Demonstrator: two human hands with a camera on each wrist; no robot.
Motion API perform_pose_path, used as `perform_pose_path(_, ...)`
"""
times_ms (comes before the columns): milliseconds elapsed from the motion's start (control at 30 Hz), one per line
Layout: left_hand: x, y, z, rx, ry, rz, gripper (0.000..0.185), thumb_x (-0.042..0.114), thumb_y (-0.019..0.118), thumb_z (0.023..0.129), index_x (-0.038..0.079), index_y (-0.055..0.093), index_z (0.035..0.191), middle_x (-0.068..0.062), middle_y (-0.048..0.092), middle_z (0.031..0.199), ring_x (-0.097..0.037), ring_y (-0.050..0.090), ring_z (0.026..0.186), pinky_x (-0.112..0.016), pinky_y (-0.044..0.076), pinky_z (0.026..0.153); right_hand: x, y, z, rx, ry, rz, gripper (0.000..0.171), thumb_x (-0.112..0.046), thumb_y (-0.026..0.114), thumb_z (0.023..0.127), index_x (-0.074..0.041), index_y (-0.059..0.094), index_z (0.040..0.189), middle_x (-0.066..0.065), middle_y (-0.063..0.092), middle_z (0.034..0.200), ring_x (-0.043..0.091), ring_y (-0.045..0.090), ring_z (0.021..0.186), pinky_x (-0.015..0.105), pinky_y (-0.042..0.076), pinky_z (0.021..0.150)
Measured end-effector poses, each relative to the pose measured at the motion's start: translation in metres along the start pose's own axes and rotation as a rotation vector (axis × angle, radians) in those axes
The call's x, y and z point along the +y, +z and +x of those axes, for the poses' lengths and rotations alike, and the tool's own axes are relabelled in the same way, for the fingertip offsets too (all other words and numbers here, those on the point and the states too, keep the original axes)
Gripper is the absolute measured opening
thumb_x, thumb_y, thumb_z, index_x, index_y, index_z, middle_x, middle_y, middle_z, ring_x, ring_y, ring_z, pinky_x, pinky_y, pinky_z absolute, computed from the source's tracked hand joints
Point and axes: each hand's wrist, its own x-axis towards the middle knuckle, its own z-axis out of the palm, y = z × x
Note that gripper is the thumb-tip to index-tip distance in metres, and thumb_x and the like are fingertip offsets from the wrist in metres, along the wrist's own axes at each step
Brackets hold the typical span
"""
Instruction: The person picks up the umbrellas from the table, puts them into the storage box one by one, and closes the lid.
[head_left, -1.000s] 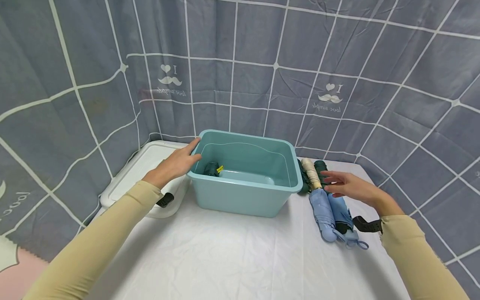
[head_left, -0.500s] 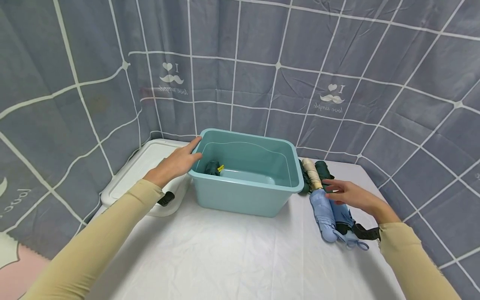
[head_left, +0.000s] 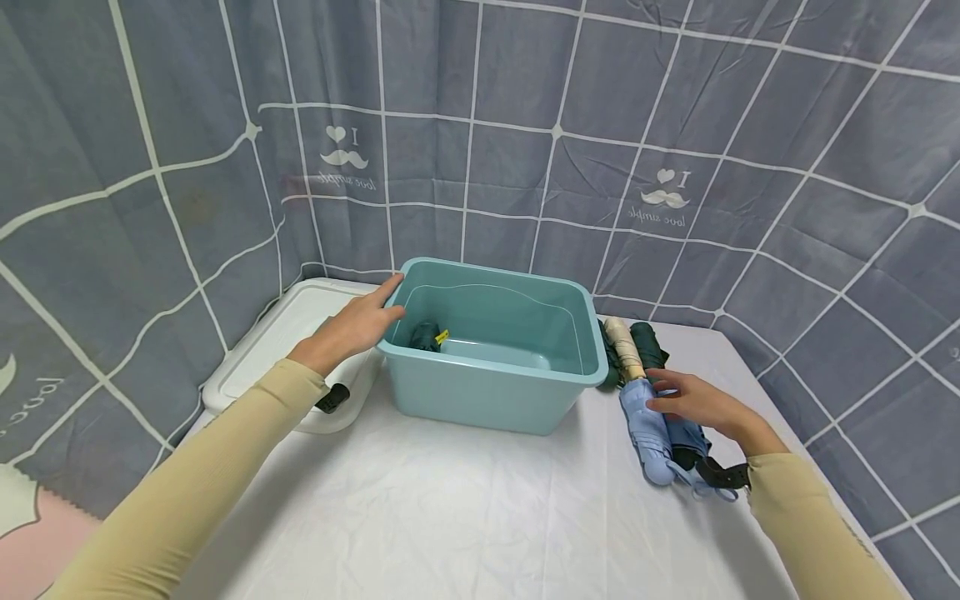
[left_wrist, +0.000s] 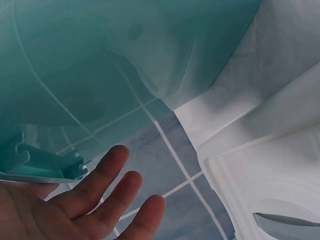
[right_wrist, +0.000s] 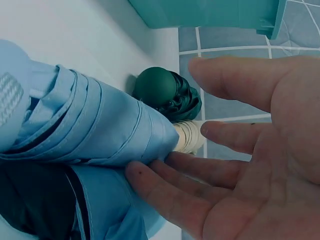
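My left hand (head_left: pixel 351 332) rests on the left rim of a teal plastic bin (head_left: pixel 472 400). Its index finger lies along the rim; in the left wrist view the other fingers extend straight below it. A dark folded umbrella (head_left: pixel 424 336) with a yellow tag lies inside the bin, at the left. To the bin's right, folded umbrellas lie in a group: a light blue one (head_left: pixel 647 433), a second blue one (head_left: pixel 684 429), a cream one (head_left: pixel 621 340) and dark green ones (head_left: pixel 647 342). My right hand (head_left: pixel 701 400) is over the blue pair, fingers spread, fingertips right at the light blue umbrella.
A white lid (head_left: pixel 262 358) lies left of the bin, under my left forearm. White cloth (head_left: pixel 465 508) covers the table. Grey curtains with a white grid (head_left: pixel 510 167) enclose the back and sides close behind the bin.
My right hand has moved down and toward me, from beside the green umbrella to over the blue umbrellas. My left hand stays on the bin's rim.
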Motion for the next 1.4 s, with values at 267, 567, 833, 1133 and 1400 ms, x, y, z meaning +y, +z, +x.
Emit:
perform_pose_path(267,-0.001,0.001,0.001,0.006,0.003,0.001,0.070,0.041,0.035,0.102,0.032,0.002,0.163,-0.014,0.019,0.168,-0.043,0.028,0.149,-0.067,0.028,0.114,-0.006,0.008,0.000,0.036,0.028,-0.065,0.080,-0.024,0.065,0.098,0.008,0.021,0.156,0.040,0.038,0.146,0.034,0.065,0.112,0.050,0.054,0.095)
perform_pose_path(567,0.000,0.002,0.000,0.015,0.001,-0.008,0.069,0.039,0.035,0.102,0.032,0.003,0.164,-0.014,0.019,0.168,-0.043,0.029,0.149,-0.066,0.028,0.114,-0.007,0.013,0.003,0.072,0.036,-0.172,0.077,-0.025,0.070,0.094,0.010,0.031,0.151,0.037,0.051,0.136,0.042,0.058,0.118,0.058,0.049,0.098)
perform_pose_path(833,0.001,0.002,0.000,0.005,0.004,-0.014,0.069,0.038,0.035,0.103,0.031,0.002,0.164,-0.014,0.018,0.168,-0.044,0.028,0.149,-0.066,0.028,0.115,-0.012,0.014,0.005,0.078,0.065,-0.269,0.078,-0.025,0.072,0.091,0.011,0.036,0.149,0.030,0.060,0.123,0.034,0.060,0.104,0.052,0.053,0.088)
perform_pose_path(1133,0.000,0.003,-0.002,0.006,0.015,-0.025,0.070,0.039,0.035,0.103,0.030,0.002,0.164,-0.014,0.017,0.168,-0.044,0.025,0.150,-0.067,0.025,0.115,-0.017,0.022,0.007,0.047,0.129,-0.194,0.083,-0.022,0.074,0.090,0.010,0.029,0.153,0.030,0.058,0.124,0.024,0.063,0.092,0.040,0.059,0.078)
perform_pose_path(1400,0.000,0.003,-0.002,0.009,0.014,-0.029,0.070,0.039,0.035,0.102,0.031,0.002,0.164,-0.013,0.018,0.168,-0.044,0.026,0.150,-0.067,0.026,0.115,-0.021,0.027,0.007,0.033,0.181,-0.177,0.088,-0.024,0.075,0.090,0.006,0.024,0.156,0.034,0.049,0.135,0.031,0.061,0.104,0.041,0.060,0.081)
